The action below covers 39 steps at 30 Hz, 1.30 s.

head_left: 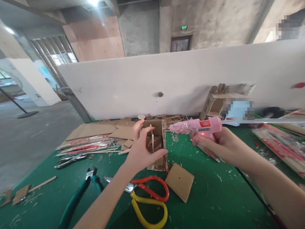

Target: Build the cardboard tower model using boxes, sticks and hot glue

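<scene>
A small open cardboard box (157,165) sits on the green table with a thin wooden stick (152,143) inside it. My left hand (143,146) grips the box from the left, with the thumb on its right edge and the fingers at its far side. In my right hand (214,140) is a pink hot glue gun (195,127) with a lit orange light. Its nozzle meets or almost meets the top of the box's right wall; I cannot tell whether they touch. A clear glue stick (262,121) juts from the gun's back.
Near me lie scissors (152,187) with red and yellow handles, green-handled cutters (78,197), metal pliers (71,160) and a square cardboard piece (180,182) with a hole. Cardboard sheets (92,130) and packed sticks are at left. A white partition (133,86) borders the table (202,203).
</scene>
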### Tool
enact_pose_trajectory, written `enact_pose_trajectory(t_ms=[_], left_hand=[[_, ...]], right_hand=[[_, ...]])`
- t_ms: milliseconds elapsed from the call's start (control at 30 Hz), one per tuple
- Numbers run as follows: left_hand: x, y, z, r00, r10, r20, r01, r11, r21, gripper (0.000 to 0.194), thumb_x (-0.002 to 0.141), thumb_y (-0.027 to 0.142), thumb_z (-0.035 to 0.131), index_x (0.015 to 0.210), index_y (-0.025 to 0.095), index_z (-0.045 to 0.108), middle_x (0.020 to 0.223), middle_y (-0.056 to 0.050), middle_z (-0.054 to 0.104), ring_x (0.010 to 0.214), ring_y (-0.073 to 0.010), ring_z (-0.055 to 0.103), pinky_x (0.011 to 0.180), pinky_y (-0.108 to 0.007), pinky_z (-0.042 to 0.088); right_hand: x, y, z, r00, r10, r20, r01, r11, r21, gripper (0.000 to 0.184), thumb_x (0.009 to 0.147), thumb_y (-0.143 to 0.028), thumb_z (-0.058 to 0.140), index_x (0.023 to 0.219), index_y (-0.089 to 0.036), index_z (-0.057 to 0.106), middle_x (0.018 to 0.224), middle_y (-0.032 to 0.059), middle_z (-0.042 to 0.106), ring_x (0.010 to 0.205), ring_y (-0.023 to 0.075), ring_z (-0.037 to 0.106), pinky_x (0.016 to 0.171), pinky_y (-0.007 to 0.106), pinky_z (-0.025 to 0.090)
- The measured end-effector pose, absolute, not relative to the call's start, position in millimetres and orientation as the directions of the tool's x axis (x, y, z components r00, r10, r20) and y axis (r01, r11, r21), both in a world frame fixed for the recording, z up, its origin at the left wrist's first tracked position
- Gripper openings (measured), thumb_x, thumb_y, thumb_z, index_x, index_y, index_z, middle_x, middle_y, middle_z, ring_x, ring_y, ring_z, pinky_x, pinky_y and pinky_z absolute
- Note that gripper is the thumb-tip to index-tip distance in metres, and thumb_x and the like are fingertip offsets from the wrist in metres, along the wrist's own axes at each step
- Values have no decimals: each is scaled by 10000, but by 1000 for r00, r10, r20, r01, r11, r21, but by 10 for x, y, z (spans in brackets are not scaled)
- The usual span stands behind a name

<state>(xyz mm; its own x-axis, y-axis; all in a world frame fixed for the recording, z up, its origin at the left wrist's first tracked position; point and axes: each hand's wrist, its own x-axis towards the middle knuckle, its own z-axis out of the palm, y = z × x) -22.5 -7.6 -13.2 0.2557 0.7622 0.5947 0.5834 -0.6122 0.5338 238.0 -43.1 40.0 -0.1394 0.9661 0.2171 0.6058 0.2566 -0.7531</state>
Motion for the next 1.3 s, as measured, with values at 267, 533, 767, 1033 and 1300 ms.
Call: enact_pose_trajectory(t_ms=[267, 533, 767, 1033, 1300], left_hand=[[-219, -68, -135, 258, 747, 613, 580, -627, 520, 678, 675, 520, 734, 1228, 291, 417, 1467, -110, 145, 1380, -379, 238, 1070, -597, 367], [-221, -75, -144, 252, 762, 596, 575, -614, 541, 679, 671, 512, 737, 1229, 296, 415, 1475, -100, 143, 1340, -374, 313, 1060, -594, 380], [-214, -68, -150, 247, 766, 593, 598, -602, 529, 675, 677, 533, 725, 1224, 287, 414, 1476, -94, 133, 1361, -366, 282, 1065, -569, 389], [-217, -61, -159, 245, 760, 602, 598, -607, 524, 676, 668, 531, 731, 1219, 300, 415, 1471, -95, 146, 1357, -367, 290, 1052, -581, 400], [-213, -63, -148, 245, 766, 594, 600, -601, 528, 678, 662, 534, 734, 1212, 293, 417, 1466, -91, 149, 1356, -371, 290, 1059, -581, 395]], right_hand=[[2388, -500, 445, -188, 970, 152, 637, 238, -734, 513, 840, -620, 476, 546, -213, 370, 459, -44, 376, 444, 97, 348, 444, 253, 278], [2463, -533, 406, -238, 963, 126, 610, 249, -752, 542, 841, -633, 466, 536, -210, 317, 475, -50, 328, 442, 86, 292, 424, 247, 238], [2446, -557, 431, -265, 957, 119, 580, 257, -773, 548, 839, -638, 465, 555, -213, 268, 485, -60, 289, 443, 77, 265, 400, 233, 216], [2478, -558, 398, -269, 952, 144, 578, 279, -767, 535, 829, -634, 487, 561, -212, 297, 476, -60, 310, 432, 75, 279, 391, 228, 216], [2433, -532, 435, -208, 968, 139, 614, 240, -752, 543, 823, -672, 461, 568, -211, 330, 493, -46, 365, 467, 89, 336, 449, 249, 263]])
